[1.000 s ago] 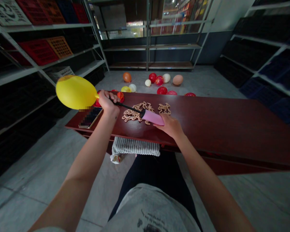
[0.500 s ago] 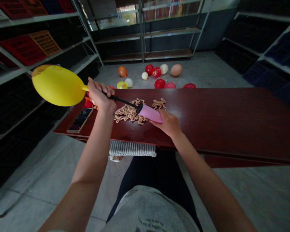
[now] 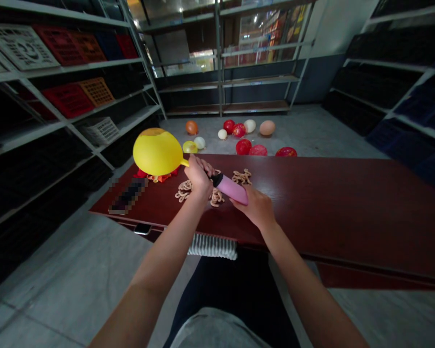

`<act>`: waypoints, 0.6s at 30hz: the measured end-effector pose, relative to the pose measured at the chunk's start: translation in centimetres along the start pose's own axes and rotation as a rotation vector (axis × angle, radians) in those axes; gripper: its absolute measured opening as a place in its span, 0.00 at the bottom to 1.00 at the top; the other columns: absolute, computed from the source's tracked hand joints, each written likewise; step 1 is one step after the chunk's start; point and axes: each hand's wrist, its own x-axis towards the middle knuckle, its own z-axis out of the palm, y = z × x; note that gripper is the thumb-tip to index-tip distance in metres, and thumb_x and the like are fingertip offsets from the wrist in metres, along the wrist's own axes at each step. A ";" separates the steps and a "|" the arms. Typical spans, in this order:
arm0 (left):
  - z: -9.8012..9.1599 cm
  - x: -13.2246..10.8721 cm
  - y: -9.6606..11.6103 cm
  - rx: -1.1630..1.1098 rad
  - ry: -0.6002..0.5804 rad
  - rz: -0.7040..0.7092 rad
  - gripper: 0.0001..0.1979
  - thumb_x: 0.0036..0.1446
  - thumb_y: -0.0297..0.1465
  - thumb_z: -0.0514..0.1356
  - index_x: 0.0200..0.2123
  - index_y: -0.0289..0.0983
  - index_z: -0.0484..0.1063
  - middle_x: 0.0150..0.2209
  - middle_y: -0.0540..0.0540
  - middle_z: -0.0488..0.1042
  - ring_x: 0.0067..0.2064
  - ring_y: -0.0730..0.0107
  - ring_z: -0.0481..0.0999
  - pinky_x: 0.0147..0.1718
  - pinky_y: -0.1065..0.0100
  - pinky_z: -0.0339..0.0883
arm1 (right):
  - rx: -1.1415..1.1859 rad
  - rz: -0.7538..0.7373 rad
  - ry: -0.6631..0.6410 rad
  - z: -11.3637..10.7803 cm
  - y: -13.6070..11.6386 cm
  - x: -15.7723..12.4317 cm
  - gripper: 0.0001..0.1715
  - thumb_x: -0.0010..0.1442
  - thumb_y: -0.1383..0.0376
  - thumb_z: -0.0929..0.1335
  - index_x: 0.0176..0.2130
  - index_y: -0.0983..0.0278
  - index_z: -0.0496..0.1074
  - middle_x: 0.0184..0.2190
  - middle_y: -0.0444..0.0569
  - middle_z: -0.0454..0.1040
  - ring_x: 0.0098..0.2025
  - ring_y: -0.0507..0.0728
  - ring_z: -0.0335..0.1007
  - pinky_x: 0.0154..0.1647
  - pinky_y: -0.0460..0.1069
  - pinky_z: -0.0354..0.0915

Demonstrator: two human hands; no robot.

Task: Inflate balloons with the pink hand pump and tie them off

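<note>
My left hand [image 3: 200,175] is closed around the black end of a balloon pump, at the neck of an inflated yellow balloon [image 3: 157,153]. The balloon juts out to the left of that hand. My right hand [image 3: 255,205] grips the far end of the pump's pink barrel [image 3: 233,189]. Little of the black rod shows between the hands; my left fingers hide part of it. Beneath the pump, a heap of tan, twisted strands [image 3: 184,190] lies on the dark red table [image 3: 329,203], with a smaller pile [image 3: 242,177] beyond the barrel.
Red and orange uninflated balloons [image 3: 161,178] lie behind the yellow one. A phone [image 3: 128,195] rests at the table's left. Several inflated balloons [image 3: 243,147] sit on the floor past the far edge. Shelves with crates [image 3: 68,99] stand at left.
My left hand has moved right, toward my right hand, carrying the yellow balloon along. The pump's black rod has slid into the pink barrel. The camera view has tipped upward.
</note>
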 end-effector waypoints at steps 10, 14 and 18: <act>-4.9 1.8 1.7 -0.090 0.212 -0.133 0.23 0.67 0.35 0.53 0.20 0.39 0.48 0.13 0.57 0.50 0.12 0.79 0.50 0.14 0.72 0.46 | -0.117 -0.131 -0.068 -0.1 -1.1 -0.5 0.24 0.59 0.51 0.71 0.49 0.62 0.69 0.43 0.54 0.79 0.42 0.61 0.77 0.36 0.51 0.65; -6.4 3.5 4.4 -0.096 0.246 -0.119 0.26 0.68 0.41 0.52 0.19 0.39 0.47 0.12 0.56 0.49 0.11 0.78 0.50 0.14 0.72 0.46 | -0.134 -0.158 -0.063 -0.1 -1.1 -0.5 0.25 0.59 0.51 0.71 0.50 0.62 0.69 0.43 0.56 0.79 0.41 0.61 0.77 0.37 0.51 0.67; -7.3 5.7 8.1 -0.055 0.324 -0.075 0.27 0.69 0.42 0.48 0.19 0.39 0.47 0.12 0.56 0.50 0.11 0.78 0.49 0.13 0.72 0.46 | -0.139 -0.193 -0.069 0.1 -1.0 -0.5 0.26 0.59 0.49 0.71 0.49 0.63 0.69 0.43 0.56 0.79 0.43 0.62 0.77 0.39 0.51 0.67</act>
